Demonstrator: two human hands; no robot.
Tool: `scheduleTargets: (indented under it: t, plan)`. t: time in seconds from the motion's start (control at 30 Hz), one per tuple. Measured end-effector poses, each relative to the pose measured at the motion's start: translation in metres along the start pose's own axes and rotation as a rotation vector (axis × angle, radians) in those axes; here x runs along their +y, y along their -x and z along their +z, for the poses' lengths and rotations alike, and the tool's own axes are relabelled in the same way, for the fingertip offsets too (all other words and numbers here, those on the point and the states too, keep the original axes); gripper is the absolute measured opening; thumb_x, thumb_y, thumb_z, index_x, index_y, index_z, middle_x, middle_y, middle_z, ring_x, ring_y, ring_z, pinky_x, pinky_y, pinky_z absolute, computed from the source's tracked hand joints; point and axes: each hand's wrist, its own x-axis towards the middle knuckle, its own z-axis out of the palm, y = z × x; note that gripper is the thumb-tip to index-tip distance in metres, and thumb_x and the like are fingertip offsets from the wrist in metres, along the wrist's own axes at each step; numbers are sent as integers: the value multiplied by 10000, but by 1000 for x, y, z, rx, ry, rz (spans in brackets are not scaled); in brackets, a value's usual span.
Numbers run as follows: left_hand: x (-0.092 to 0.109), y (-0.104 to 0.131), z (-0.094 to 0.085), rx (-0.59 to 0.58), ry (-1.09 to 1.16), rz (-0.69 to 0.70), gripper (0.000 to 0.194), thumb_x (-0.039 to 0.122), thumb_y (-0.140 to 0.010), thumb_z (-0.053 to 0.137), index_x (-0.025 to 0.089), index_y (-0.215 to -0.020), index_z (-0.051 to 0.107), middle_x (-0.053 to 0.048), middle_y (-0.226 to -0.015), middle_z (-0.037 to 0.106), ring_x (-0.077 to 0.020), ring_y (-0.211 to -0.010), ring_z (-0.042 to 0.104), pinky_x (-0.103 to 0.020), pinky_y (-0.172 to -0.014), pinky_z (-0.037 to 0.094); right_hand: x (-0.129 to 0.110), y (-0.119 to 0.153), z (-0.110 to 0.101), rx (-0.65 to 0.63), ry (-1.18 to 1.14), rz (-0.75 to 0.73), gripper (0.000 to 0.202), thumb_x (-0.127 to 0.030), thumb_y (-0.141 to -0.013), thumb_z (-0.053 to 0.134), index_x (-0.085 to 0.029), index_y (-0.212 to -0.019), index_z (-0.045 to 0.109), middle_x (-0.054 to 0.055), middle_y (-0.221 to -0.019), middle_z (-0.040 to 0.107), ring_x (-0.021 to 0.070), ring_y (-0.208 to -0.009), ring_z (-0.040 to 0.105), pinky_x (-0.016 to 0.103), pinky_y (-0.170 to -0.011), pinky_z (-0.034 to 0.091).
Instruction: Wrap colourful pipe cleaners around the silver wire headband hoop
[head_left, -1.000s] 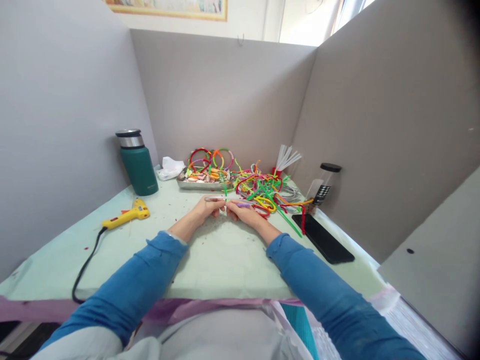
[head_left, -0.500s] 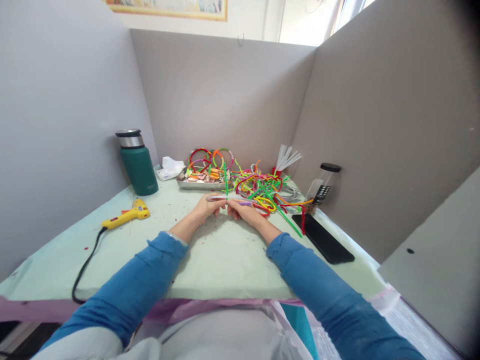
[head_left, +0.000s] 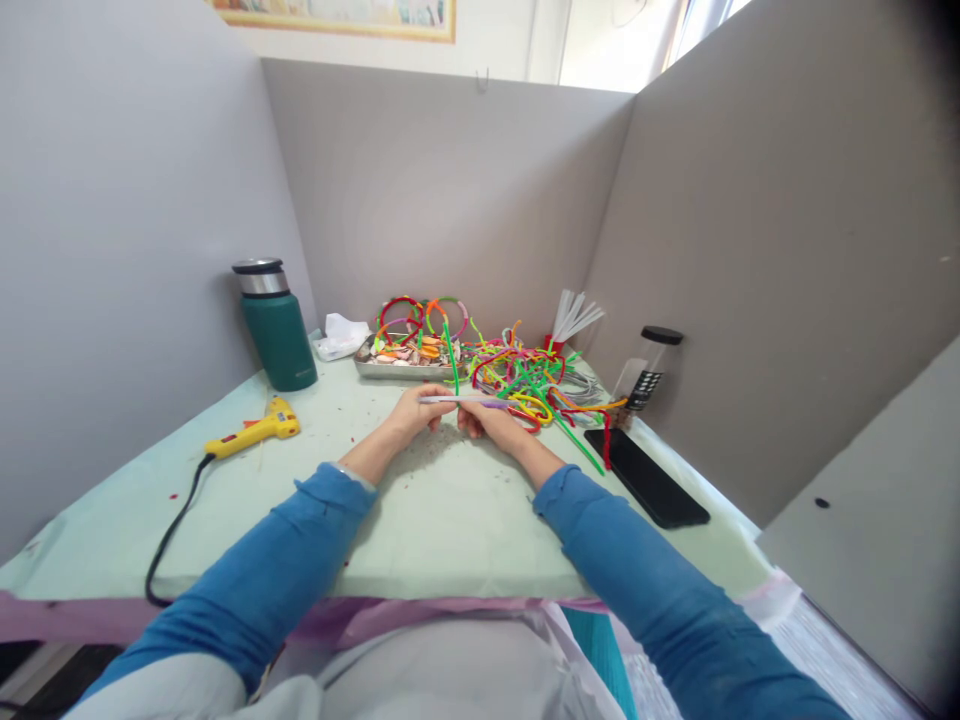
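Above the table's middle, my left hand (head_left: 416, 410) is closed on the left side of a pale ring (head_left: 480, 399), now seen nearly edge-on. My right hand (head_left: 486, 418) pinches close beside it, fingers closed where a green pipe cleaner (head_left: 451, 355) meets the ring. The pipe cleaner's free end stands up, leaning slightly left. A short purple stretch shows on the ring by the right hand. Fingertips of both hands are partly hidden. Just behind lies a tangled heap of coloured pipe cleaners (head_left: 517, 365).
A metal tray (head_left: 409, 372) of small pieces stands at the back, with colourful wrapped rings (head_left: 400, 300) behind. At left are a yellow glue gun (head_left: 251, 436) and a green bottle (head_left: 276, 335). A black phone (head_left: 652, 482), a clear bottle (head_left: 651, 365) and white sticks (head_left: 576, 318) are at right.
The pale ring has tilted from a thin oval to nearly edge-on. The green pipe cleaner's upper end leans further left, and both hands have shifted very slightly.
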Motion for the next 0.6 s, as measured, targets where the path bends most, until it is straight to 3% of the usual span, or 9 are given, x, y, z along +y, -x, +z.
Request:
scheduleTargets:
  t: [0.6]
  plan:
    - [-5, -3, -2, 34, -3, 6, 354, 378, -646, 718, 127, -885, 647, 56, -439, 487, -79, -406, 402, -207, -431, 313, 2, 0, 0, -12, -22, 12, 386, -465, -870, 468, -156, -678, 595, 7, -598, 596, 71, -426, 472, 215, -423, 318]
